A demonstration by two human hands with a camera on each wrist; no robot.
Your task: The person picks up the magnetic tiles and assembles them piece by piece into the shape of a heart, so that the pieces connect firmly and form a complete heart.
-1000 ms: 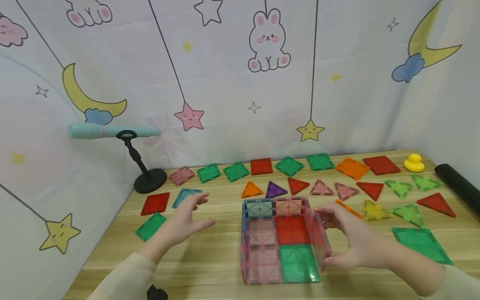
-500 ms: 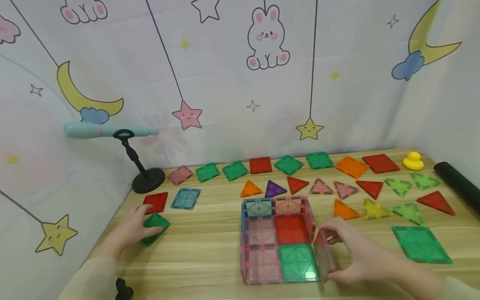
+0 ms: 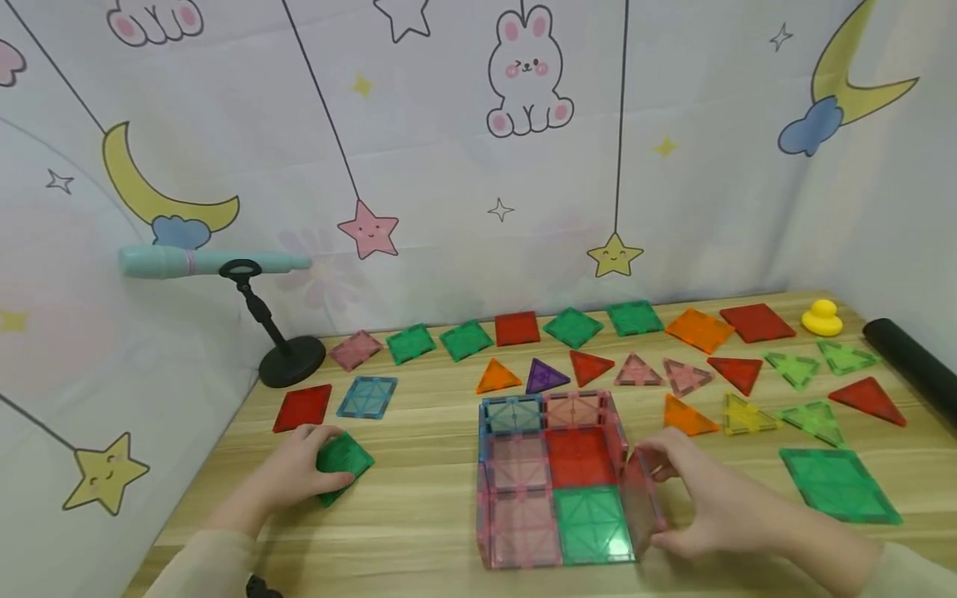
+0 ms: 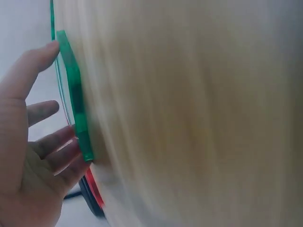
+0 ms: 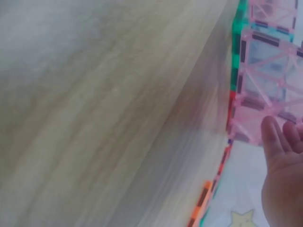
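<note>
My left hand [image 3: 292,475] grips a green square magnetic tile [image 3: 345,465] by its edges, low over the left part of the table. In the left wrist view, thumb and fingertips hold opposite edges of that tile [image 4: 75,90]. Centre right, my right hand [image 3: 721,502] pinches an upright pink square magnetic tile [image 3: 641,507] between thumb and fingers. It stands slanted at the right front side of an open box of tiles [image 3: 516,527]. The box has a pink, red and green floor, with pink and blue walls at the left, back and right rear; its front is open.
Square tiles, such as a red one [image 3: 302,408] and a blue one [image 3: 367,397], lie behind my left hand. Triangles [image 3: 548,378] and squares line the back. A large green tile [image 3: 839,486] lies right. A microphone stand [image 3: 292,362] and yellow duck [image 3: 822,319] stand at the corners.
My left hand has come down on the green square tile, gripped it and shifted it right, toward the box. With my right hand, the pink tile has tilted outward from the box's right wall.
</note>
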